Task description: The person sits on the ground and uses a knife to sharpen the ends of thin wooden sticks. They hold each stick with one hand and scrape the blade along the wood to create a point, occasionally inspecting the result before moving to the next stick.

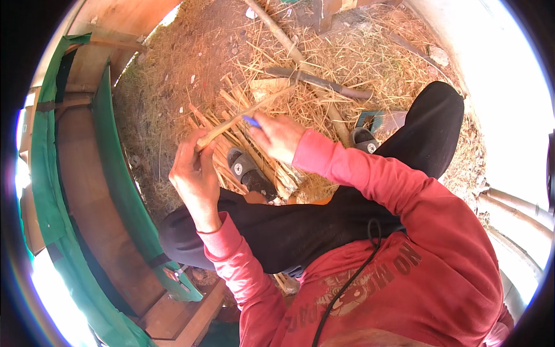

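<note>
**Two hands on one stick, blade at its middle**

Two things matter here: how the stick [243,115] runs and where your blade meets it. Your left hand [195,173] is curled shut around the stick's near, lower end, fingers wrapped tight. From that fist the stick slants up and away to your right, its long axis crossing in front of your right hand [278,136] and ending out over the straw [347,63] beyond it.

Your right hand sits just beside the stick, about halfway along, on the side nearer you. It is closed on a knife with a blue handle [251,121]; only the blue tip shows past your fingers, and it appears to touch the stick. The blade itself is too small to make out, so you cannot tell which way the edge faces.

Below both hands lies a bundle of split sticks [231,136], fanned out on the ground beside your sandal [248,172]. Past the free end of the stick, well apart from either hand, a dark tool with a long handle [321,82] rests across the straw. Judged from this, the right hand is nearer the stick's working part; the left only steadies.
</note>
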`<state>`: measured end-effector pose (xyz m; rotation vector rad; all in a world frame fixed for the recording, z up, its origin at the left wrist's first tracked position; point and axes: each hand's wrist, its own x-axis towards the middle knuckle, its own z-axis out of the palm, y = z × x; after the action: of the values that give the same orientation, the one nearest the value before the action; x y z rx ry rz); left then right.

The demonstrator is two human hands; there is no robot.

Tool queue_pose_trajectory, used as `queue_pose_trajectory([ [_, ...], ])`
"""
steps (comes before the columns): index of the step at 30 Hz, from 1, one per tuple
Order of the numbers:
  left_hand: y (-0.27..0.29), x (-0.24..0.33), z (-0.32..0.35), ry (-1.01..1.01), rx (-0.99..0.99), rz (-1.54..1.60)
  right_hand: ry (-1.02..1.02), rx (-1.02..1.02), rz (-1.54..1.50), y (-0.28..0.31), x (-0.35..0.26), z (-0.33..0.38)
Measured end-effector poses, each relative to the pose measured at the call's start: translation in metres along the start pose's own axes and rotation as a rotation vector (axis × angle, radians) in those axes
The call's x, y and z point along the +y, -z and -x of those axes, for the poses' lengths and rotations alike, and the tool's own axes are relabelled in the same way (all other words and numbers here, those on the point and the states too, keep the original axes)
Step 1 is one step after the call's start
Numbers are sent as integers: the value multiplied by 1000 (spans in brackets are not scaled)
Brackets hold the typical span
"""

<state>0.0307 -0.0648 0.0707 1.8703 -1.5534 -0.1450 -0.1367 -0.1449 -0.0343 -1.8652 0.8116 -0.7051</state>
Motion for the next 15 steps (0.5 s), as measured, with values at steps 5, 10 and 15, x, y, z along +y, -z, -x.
queue_pose_trajectory([
  [5, -4, 7, 0, 16, 20, -69, 45, 136, 235, -16, 10, 8],
  [10, 0, 5, 1, 52, 56, -44, 34, 136, 249, -21, 17, 6],
  [15, -5, 4, 1, 16, 39, -40, 79, 210, 240, -24, 49, 7],
])
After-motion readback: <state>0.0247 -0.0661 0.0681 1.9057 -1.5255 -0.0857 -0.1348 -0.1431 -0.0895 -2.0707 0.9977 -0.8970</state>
